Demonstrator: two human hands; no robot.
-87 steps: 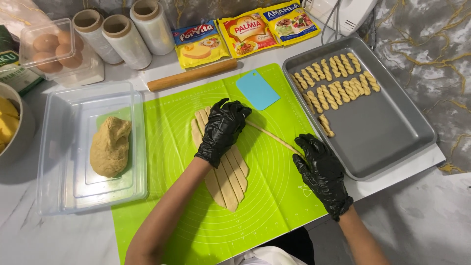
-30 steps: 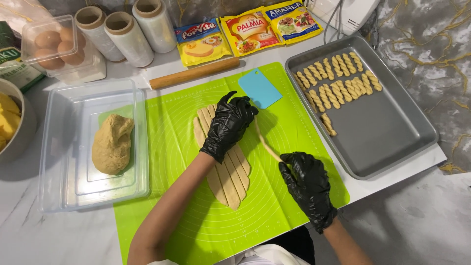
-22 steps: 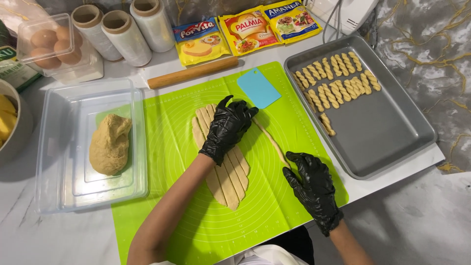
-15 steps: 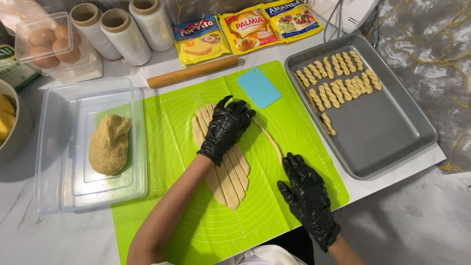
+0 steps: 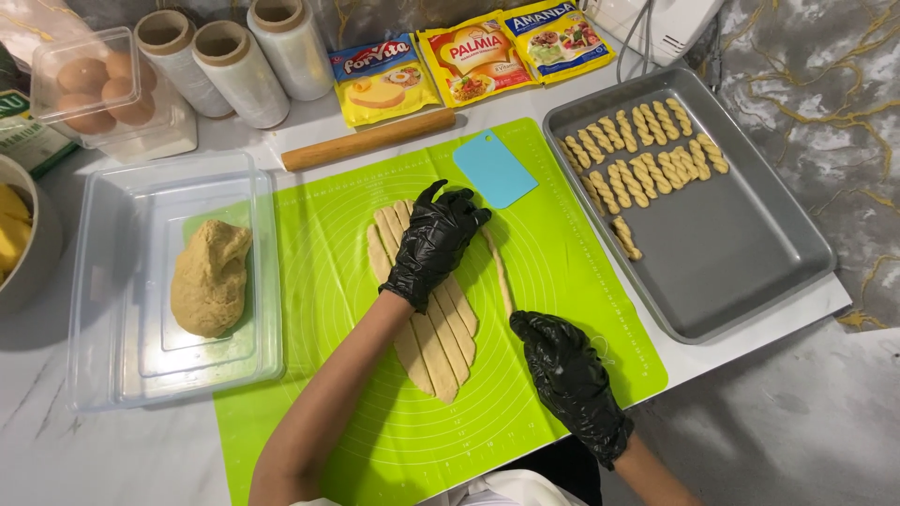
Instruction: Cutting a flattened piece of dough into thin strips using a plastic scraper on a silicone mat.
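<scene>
The left hand (image 5: 433, 245), black-gloved and spread flat, is pressing on the flat oval sheet of tan dough cut into strips (image 5: 427, 319) at the middle of the lime-green silicone mat (image 5: 328, 253). The right hand (image 5: 567, 375), also spread and holding nothing, is rolling a thin separated dough strip (image 5: 499, 272) lying just right of the sheet. Even, light pressure would likely keep that soft, pale strip unbroken.

Our left hand (image 5: 433, 245) covers the upper middle of the cut dough strips (image 5: 441, 342), so we cannot see them there. The near end of the separate dough strip (image 5: 500, 272) disappears at our right hand (image 5: 567, 375). The bowl (image 5: 33, 258) is cut off by the left edge, and the green mat (image 5: 328, 244) runs off the bottom edge.
</scene>
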